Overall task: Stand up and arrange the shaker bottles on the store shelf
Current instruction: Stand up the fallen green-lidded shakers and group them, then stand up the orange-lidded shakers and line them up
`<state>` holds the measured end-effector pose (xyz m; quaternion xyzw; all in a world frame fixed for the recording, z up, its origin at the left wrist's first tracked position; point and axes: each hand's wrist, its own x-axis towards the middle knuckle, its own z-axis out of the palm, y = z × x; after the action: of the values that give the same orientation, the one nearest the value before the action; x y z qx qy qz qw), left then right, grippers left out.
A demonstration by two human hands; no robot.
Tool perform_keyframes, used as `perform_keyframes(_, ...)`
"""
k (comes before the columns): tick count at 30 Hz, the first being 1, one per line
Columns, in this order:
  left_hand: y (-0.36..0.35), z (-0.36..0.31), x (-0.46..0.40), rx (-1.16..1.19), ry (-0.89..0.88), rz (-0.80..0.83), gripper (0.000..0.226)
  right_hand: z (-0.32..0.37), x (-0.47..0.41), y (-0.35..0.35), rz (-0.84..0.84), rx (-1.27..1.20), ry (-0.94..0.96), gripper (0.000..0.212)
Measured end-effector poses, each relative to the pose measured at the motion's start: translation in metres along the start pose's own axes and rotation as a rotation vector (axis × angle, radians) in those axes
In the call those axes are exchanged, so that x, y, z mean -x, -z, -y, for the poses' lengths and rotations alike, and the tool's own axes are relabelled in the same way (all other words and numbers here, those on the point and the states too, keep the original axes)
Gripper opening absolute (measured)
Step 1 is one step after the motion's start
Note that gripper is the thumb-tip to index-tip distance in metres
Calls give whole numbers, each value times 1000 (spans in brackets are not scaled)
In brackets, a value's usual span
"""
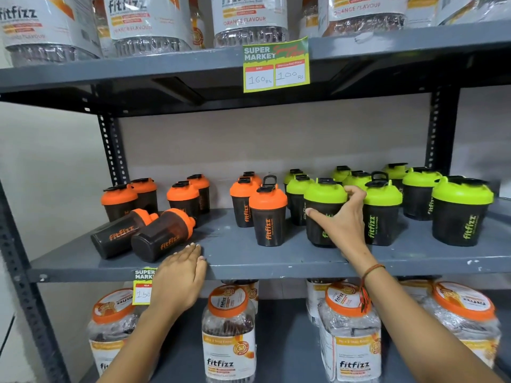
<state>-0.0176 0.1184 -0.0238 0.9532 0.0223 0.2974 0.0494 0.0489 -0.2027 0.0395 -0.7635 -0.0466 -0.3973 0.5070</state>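
On the grey middle shelf [249,261] stand dark shaker bottles, orange-lidded on the left and green-lidded on the right. Two orange-lidded shakers lie on their sides at the front left, one [161,234] in front and one [121,232] behind it. My left hand [179,280] rests flat on the shelf's front edge, fingertips just short of the nearer fallen shaker. My right hand [341,222] is wrapped around an upright green-lidded shaker [325,200] at the front middle. An upright orange-lidded shaker [268,214] with its loop raised stands just left of it.
Large fitfizz jars [229,333] fill the shelf below, and more jars [249,20] line the shelf above. A price tag [276,64] hangs from the upper shelf edge and another tag [142,286] from the middle shelf. Slotted uprights [112,150] frame the rack.
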Motion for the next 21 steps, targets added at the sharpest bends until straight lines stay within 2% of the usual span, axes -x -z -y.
perform_keyframes(4, 4, -2, 1, -3, 4, 10, 78, -6, 2, -3, 47, 16, 12, 87)
perform_keyframes(12, 10, -4, 3, 30, 14, 29, 78, -12, 10, -10, 10, 2, 52, 90)
perform_keyframes(16, 12, -4, 4, 34, 2, 29, 78, -5, 24, -13, -97, -50, 62, 97)
perform_keyframes(18, 12, -3, 4, 35, -8, 36, 76, 6, 39, -15, -196, -37, 120, 90)
perform_keyframes(21, 13, 3, 4, 53, -54, 38, 61, 33, 67, -22, -293, 33, 332, 74)
